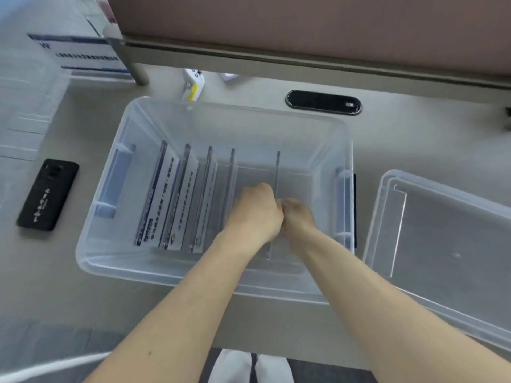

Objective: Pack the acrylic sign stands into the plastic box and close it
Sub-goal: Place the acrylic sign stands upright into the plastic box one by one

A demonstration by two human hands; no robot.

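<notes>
A clear plastic box stands open on the grey table. Several acrylic sign stands stand upright in a row in its left half, some with printed inserts. One more acrylic sign stand stands upright right of the middle of the box. My left hand and my right hand reach into the box and pinch this stand from either side, fingers closed on it. The box's clear lid lies upside down on the table to the right.
A black phone lies left of the box. More acrylic sign stands lie stacked at the far left, with a printed sign behind them. A black oval cable port and a small yellow-white box sit behind the box.
</notes>
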